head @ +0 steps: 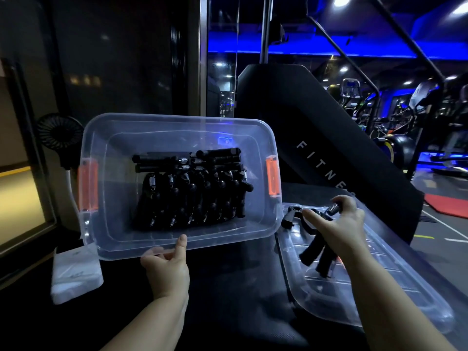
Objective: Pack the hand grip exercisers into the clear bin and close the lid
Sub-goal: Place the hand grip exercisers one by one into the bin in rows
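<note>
1. Head view: the left hand (166,268) is closed on the near rim of the clear bin (177,122), thumb up against the wall and fingers curled under the lip. The bin looks tipped with its open mouth toward the wearer, probably so the inside can be seen and reached while loading.
2. The right hand (339,224), at about 3 o'clock from the bin, is closed around a hand grip exerciser (316,247). Fingers sit near the steel spring at the top and the two black handles hang down toward 7 o'clock. Holding it by the spring end leaves the handles free to slide in first, I judge.
3. A second exerciser (290,219) lies just beside the held one, close to the bin's right wall; whether the fingers touch it I cannot tell.
4. Under the right hand lies the clear lid (379,300), flat on the dark counter (228,287), serving as a tray for the loose pieces until it is needed.
5. Inside the bin, the packed exercisers (192,193) form a dense row, springs upward, with a few laid crosswise toward 12 o'clock. Bare floor remains at 9 o'clock and along the near side.
6. Orange latches (272,177) sit on the bin's two short ends, not engaged since the lid is off.
7. Packing appears nearly done; closing remains.
</note>
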{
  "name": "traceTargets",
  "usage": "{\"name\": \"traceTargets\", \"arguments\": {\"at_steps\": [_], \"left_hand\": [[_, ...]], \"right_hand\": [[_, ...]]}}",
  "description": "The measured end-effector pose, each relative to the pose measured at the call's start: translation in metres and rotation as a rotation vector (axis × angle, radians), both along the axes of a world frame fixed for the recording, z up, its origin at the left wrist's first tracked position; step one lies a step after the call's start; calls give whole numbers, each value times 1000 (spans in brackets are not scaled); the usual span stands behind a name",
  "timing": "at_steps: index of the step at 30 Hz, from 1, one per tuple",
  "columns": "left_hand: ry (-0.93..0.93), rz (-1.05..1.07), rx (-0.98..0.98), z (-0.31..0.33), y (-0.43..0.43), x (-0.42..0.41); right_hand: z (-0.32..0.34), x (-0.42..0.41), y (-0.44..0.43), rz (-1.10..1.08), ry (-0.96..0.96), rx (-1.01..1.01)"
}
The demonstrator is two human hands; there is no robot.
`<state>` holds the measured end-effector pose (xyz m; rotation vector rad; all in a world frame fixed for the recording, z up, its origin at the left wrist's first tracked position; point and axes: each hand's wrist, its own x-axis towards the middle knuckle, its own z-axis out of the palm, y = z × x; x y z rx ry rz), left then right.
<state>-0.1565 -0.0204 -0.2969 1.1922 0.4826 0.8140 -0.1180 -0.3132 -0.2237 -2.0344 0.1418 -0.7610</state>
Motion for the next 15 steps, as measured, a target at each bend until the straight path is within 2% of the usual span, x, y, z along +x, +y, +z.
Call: {"name": "traceTargets", "arguments": {"at_steps": [5,10,15], "left_hand": [[12,-3,-13,-1,2,1],[26,-1,-17,-4,3,2],[37,-1,-19,-3,2,3]], "right_hand": [[4,-10,-1,-12,-82,-24],[3,-27,-18,-81,-217,-273],[3,-39,-32,-132,-228,-534]]}}
